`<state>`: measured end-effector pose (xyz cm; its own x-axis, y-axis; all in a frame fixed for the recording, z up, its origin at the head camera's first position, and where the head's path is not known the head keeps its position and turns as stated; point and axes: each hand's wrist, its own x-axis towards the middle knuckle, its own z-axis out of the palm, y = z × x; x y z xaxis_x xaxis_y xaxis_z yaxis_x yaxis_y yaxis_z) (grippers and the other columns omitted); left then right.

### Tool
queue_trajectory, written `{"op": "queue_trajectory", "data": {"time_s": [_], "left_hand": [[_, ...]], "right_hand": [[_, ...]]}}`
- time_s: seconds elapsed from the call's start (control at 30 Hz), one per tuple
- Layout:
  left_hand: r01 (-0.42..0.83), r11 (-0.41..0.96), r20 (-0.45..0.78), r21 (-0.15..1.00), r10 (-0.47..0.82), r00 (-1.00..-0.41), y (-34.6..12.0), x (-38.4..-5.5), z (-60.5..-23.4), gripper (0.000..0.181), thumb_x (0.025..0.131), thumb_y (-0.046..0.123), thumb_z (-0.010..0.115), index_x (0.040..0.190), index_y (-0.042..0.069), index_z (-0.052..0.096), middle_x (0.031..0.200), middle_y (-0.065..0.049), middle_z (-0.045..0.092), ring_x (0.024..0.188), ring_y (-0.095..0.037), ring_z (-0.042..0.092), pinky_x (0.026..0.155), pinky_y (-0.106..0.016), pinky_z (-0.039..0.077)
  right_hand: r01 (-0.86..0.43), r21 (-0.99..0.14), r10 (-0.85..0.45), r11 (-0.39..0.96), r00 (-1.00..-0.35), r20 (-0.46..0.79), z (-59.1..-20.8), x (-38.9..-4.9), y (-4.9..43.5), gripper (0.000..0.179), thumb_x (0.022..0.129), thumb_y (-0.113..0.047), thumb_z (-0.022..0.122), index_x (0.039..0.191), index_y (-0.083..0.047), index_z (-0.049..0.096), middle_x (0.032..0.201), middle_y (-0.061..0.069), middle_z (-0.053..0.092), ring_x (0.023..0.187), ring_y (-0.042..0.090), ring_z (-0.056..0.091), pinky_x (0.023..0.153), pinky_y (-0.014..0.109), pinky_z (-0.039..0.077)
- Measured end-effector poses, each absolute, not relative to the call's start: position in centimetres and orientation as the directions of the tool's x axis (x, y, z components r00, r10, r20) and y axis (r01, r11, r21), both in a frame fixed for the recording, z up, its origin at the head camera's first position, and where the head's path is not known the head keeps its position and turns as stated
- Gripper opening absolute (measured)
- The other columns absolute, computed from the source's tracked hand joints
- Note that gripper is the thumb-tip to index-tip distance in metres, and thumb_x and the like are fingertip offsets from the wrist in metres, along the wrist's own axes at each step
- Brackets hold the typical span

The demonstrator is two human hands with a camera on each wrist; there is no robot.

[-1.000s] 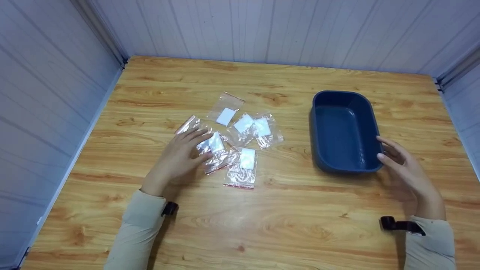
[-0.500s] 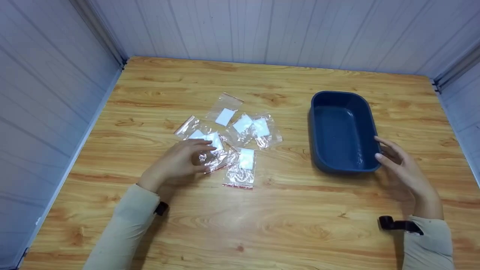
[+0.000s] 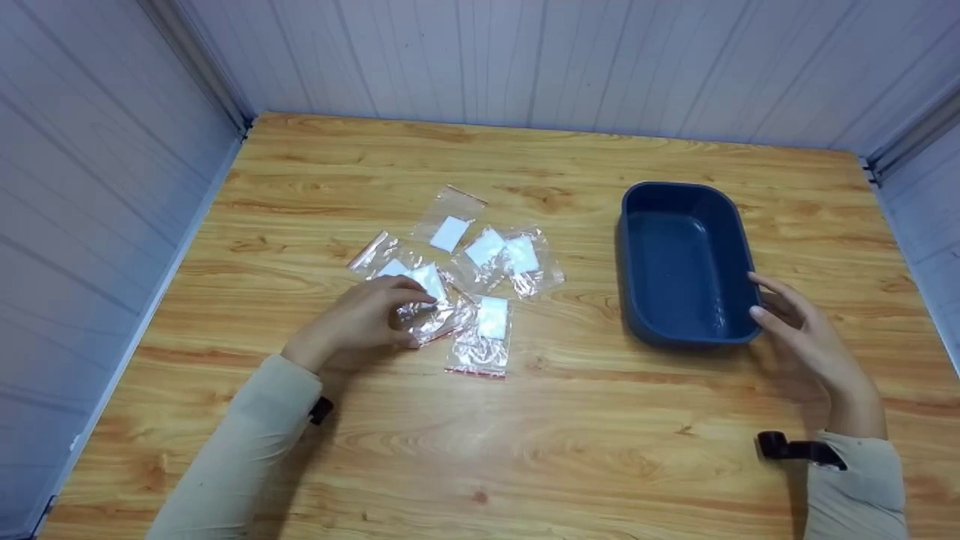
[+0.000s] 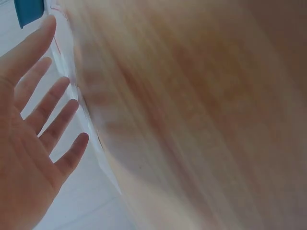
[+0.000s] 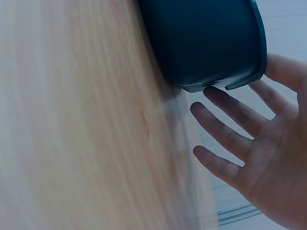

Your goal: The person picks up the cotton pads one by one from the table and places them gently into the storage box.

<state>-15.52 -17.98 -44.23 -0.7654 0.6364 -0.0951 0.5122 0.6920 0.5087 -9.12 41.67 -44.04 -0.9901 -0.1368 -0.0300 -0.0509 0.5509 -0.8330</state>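
Note:
In the head view my left hand (image 3: 364,319) is over the left part of a group of clear zip bags, each with a white rectangular piece inside. Its thumb and fingers stand apart around the near-left bag (image 3: 429,281); its palm and spread fingers also show in the left wrist view. Part of a second bag (image 3: 367,253) lies hidden beneath this hand. At the right, my right hand (image 3: 814,341) has its fingertips at the near right side of a dark blue rectangular bin (image 3: 679,341). In the right wrist view several fingers are extended beside the bin wall (image 5: 211,57).
Right of my left hand lies one bag (image 3: 493,319) with its red seal strip towards me. Farther back are another bag (image 3: 450,232) and two overlapping ones (image 3: 523,255). Pale panel walls (image 3: 487,60) border the wooden table (image 3: 570,450) at the back and sides.
My left hand has drawn back slightly towards me and lowered, its fingers bending more around the near-left bag. The right hand and the bin have stayed in place.

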Motion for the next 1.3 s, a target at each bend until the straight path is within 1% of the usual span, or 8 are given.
{"op": "queue_trajectory", "data": {"time_s": [0.17,0.33,0.57,0.8,0.9,1.03,1.17,1.3], "left_hand": [[0.535,0.681,-0.083,0.500,0.652,-0.754,-17.8,-15.9,-44.4,0.062,0.075,0.029,0.088,0.132,0.021,0.065,0.133,-0.005,0.055,0.115,-0.024,0.052,0.098,-0.044,0.042],[0.553,0.674,-0.054,0.490,0.657,-0.752,-17.7,-16.1,-44.6,0.054,0.075,0.032,0.088,0.125,0.021,0.070,0.125,-0.002,0.056,0.102,-0.019,0.053,0.090,-0.040,0.044],[0.587,0.658,0.002,0.472,0.665,-0.747,-17.2,-16.6,-44.7,0.040,0.077,0.032,0.086,0.113,0.017,0.075,0.118,-0.004,0.059,0.107,-0.023,0.054,0.092,-0.042,0.044],[0.567,0.679,0.008,0.466,0.637,-0.771,-16.9,-17.0,-45.0,0.025,0.085,0.028,0.080,0.107,0.016,0.077,0.112,-0.004,0.062,0.098,-0.022,0.056,0.084,-0.041,0.046],[0.554,0.687,0.011,0.470,0.623,-0.782,-16.8,-17.2,-44.9,0.021,0.086,0.027,0.080,0.103,0.015,0.078,0.105,-0.002,0.063,0.094,-0.021,0.056,0.082,-0.039,0.046],[0.531,0.695,0.007,0.486,0.604,-0.797,-16.8,-17.3,-44.9,0.019,0.086,0.028,0.080,0.100,0.016,0.078,0.097,0.002,0.064,0.089,-0.019,0.056,0.079,-0.036,0.045],[0.510,0.700,0.012,0.500,0.583,-0.812,-17.0,-17.4,-45.0,0.015,0.086,0.027,0.079,0.097,0.018,0.078,0.093,0.005,0.066,0.089,-0.017,0.058,0.080,-0.036,0.046],[0.489,0.701,0.020,0.519,0.562,-0.827,-17.0,-17.4,-44.7,0.010,0.087,0.026,0.078,0.094,0.019,0.078,0.093,0.007,0.069,0.090,-0.016,0.061,0.082,-0.037,0.047]], "right_hand": [[-0.051,-0.831,-0.136,0.554,-0.990,-0.030,-44.0,-9.0,41.6,0.053,0.104,-0.020,0.053,0.155,-0.018,0.035,0.150,0.002,0.040,0.119,-0.004,0.043,0.089,0.008,0.038],[-0.057,-0.839,-0.138,0.541,-0.990,-0.022,-44.0,-9.0,41.6,0.053,0.104,-0.019,0.053,0.154,-0.017,0.036,0.149,0.000,0.040,0.119,-0.004,0.044,0.090,0.008,0.039],[-0.048,-0.843,-0.132,0.536,-0.991,-0.027,-43.9,-8.9,41.6,0.052,0.105,-0.020,0.052,0.154,-0.017,0.036,0.148,0.001,0.041,0.118,-0.005,0.045,0.089,0.008,0.039],[-0.030,-0.839,-0.123,0.543,-0.991,-0.044,-44.0,-9.1,41.5,0.053,0.104,-0.020,0.053,0.154,-0.016,0.036,0.149,0.009,0.041,0.118,-0.005,0.046,0.090,0.009,0.039],[-0.022,-0.842,-0.118,0.538,-0.992,-0.050,-44.0,-9.1,41.5,0.053,0.104,-0.019,0.052,0.154,-0.015,0.035,0.150,0.008,0.040,0.119,-0.004,0.045,0.090,0.009,0.038],[-0.022,-0.838,-0.116,0.545,-0.992,-0.050,-44.2,-9.2,41.5,0.053,0.104,-0.019,0.052,0.154,-0.015,0.035,0.150,0.012,0.039,0.118,-0.004,0.045,0.090,0.009,0.038],[-0.029,-0.835,-0.121,0.549,-0.992,-0.045,-44.3,-9.3,41.6,0.053,0.104,-0.019,0.053,0.154,-0.015,0.035,0.151,0.015,0.038,0.118,-0.005,0.045,0.089,0.008,0.038],[-0.033,-0.837,-0.121,0.546,-0.992,-0.040,-44.3,-9.3,41.6,0.053,0.104,-0.018,0.053,0.154,-0.014,0.036,0.150,0.012,0.039,0.118,-0.004,0.045,0.089,0.008,0.038]]}}
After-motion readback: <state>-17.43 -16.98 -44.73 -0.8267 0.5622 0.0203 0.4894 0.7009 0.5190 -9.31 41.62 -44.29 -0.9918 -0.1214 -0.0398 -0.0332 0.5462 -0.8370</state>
